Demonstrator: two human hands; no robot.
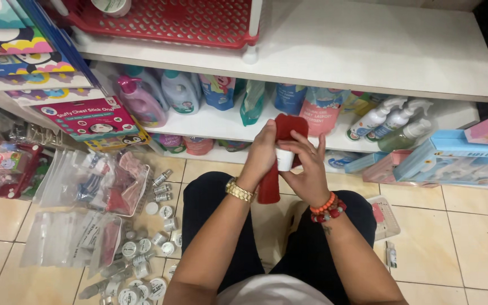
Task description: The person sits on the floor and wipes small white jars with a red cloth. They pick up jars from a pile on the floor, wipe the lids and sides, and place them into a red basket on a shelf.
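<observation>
My left hand [262, 155] grips a red cloth [285, 126] that hangs down between my knees. My right hand [306, 166] holds a small white bottle [284, 160] against that cloth, fingers wrapped over it. Both hands meet in front of a low white shelf [334, 51]. A gold watch sits on my left wrist and red and orange bead bracelets on my right wrist.
On the tiled floor at my left lie several small white-capped bottles [162, 195] and clear plastic bags [80, 181]. The lower shelf holds detergent bottles [142, 99], pouches and spray bottles [388, 116]. Boxes [458, 155] stand at right, a red plastic basket [165, 22] above.
</observation>
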